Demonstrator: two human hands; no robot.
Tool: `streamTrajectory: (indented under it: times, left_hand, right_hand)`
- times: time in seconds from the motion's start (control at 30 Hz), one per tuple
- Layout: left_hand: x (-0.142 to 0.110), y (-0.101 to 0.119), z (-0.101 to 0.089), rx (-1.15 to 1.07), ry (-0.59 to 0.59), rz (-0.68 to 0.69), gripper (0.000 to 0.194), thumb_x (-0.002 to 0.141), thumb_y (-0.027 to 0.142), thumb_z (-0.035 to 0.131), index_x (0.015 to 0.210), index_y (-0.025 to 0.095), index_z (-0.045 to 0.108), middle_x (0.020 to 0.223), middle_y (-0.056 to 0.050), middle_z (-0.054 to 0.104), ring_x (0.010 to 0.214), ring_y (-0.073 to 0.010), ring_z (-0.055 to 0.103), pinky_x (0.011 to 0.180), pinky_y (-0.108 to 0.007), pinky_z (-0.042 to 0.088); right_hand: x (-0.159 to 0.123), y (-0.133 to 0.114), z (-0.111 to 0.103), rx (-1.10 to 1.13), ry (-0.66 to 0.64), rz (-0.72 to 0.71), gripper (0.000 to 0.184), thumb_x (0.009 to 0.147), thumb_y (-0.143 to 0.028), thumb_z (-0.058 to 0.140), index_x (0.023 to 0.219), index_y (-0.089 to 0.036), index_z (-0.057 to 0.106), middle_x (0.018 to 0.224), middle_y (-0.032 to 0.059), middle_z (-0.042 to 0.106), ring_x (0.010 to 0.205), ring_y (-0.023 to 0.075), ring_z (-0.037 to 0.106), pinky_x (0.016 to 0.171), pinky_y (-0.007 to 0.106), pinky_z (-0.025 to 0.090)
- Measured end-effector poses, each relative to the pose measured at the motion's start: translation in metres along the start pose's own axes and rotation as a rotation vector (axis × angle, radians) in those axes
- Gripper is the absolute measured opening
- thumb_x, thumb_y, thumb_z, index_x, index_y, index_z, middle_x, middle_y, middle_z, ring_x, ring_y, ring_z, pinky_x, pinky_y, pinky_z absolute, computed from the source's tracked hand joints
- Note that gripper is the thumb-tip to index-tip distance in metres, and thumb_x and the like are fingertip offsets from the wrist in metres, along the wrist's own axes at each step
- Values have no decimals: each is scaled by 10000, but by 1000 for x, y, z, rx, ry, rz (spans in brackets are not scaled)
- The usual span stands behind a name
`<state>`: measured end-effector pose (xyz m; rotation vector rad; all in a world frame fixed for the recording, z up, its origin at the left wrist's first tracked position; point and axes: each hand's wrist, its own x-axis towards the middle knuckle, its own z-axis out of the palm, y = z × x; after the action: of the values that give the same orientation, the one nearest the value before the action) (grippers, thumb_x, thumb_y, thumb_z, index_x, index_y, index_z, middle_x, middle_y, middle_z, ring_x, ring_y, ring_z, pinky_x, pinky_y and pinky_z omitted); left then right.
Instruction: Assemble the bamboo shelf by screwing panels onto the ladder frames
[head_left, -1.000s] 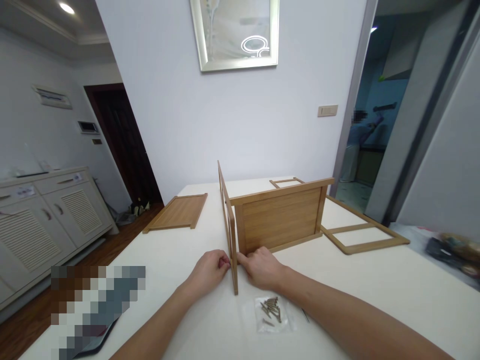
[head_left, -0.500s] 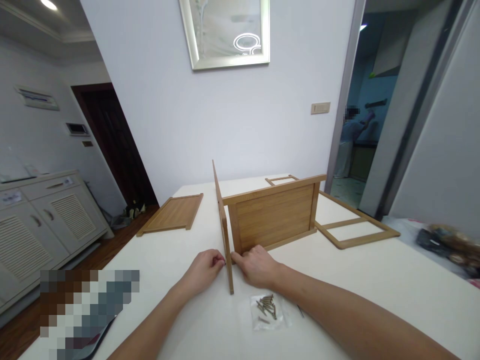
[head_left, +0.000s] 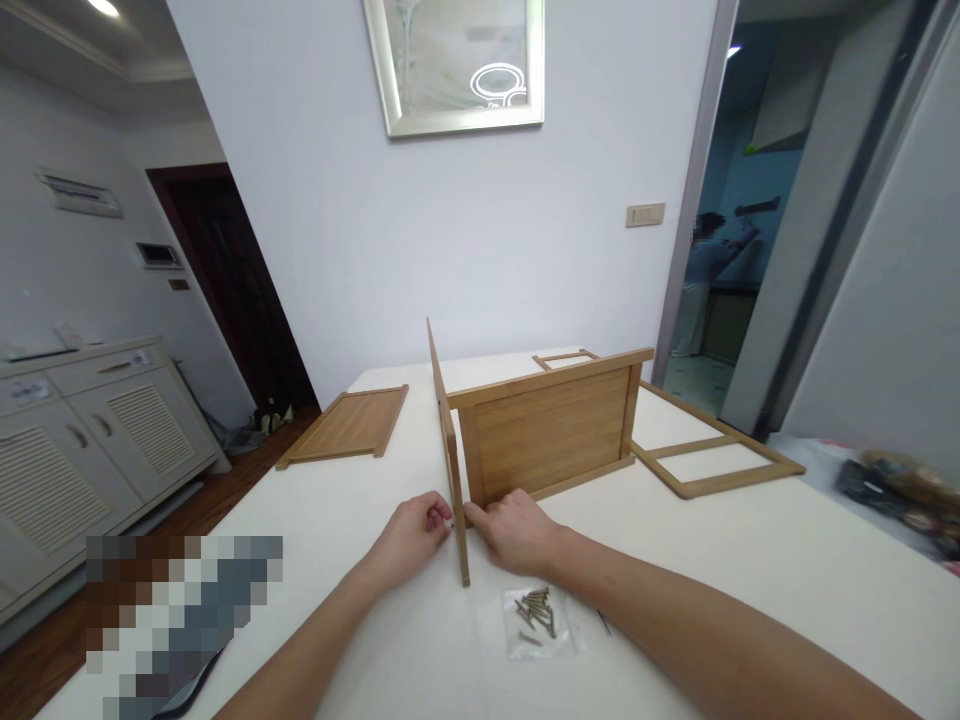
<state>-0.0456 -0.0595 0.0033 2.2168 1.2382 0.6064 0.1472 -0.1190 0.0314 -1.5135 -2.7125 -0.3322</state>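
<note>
Upright bamboo frame stands on edge at frame centre, butted against bamboo panel; white table open lower right. Left hand pinching at frame's near edge, pinched item too small to tell; right hand pressing panel base, fingers closed. Screw bag just below

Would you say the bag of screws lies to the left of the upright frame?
No, the bag of screws lies right of the upright frame, beside the right hand.
</note>
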Motion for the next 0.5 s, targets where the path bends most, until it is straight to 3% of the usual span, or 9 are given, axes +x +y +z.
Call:
streamTrajectory:
  times: [0.2,0.5]
  left_hand:
    - [0,2,-4,47,7,-3,186,807,219,483,761,171,656,743,-28,672,707,-166,589,651,-253,398]
    - [-2,3,4,64,28,-17,97,748,156,537,736,171,632,712,-15,648,681,-155,567,632,-245,381]
  right_hand:
    - [0,0,-1,1,-13,1,305,802,-192,442,1102,-186,497,866,97,726,717,229,671,577,288,365]
    - [0,0,1,11,-14,16,301,798,-189,450,1096,-178,495,877,106,722,724,232,667,573,289,362]
